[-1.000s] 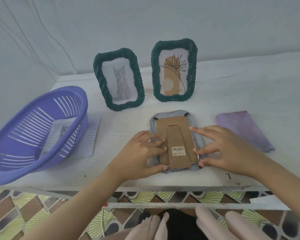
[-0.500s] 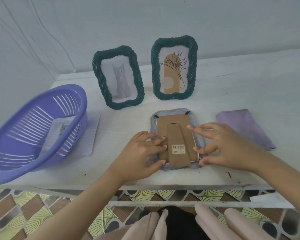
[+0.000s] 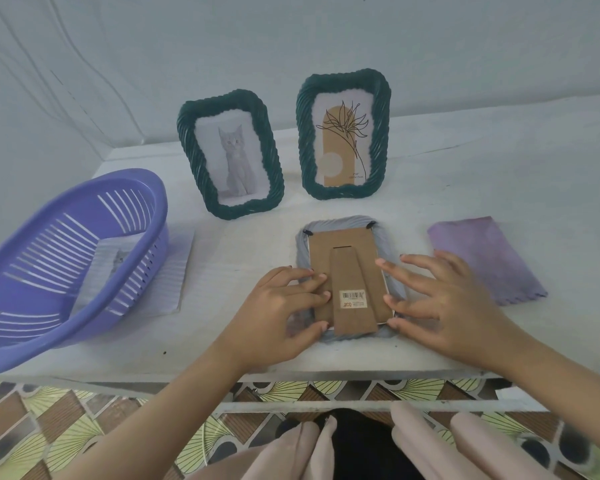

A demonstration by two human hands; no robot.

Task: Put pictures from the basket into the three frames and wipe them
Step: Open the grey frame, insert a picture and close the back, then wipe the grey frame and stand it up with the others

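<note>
The tilted purple basket (image 3: 18, 317) sits at the left, a spare picture (image 3: 118, 268) showing through its slats. Two green frames, cat (image 3: 229, 161) and plant (image 3: 343, 133), stand filled behind. The left hand (image 3: 274, 320) lies flat, fingers spread on the cardboard back (image 3: 326, 251) of the grey frame (image 3: 340, 223), face down for loading. The right hand (image 3: 440, 306), equally splayed and gripping nothing, presses the back's opposite edge, probably seating it. The cloth (image 3: 485, 258) waits at the right for wiping.

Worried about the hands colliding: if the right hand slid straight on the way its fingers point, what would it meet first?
The right hand would likely meet the cardboard stand on the face-down frame first, then the left hand; height is unclear.
</note>
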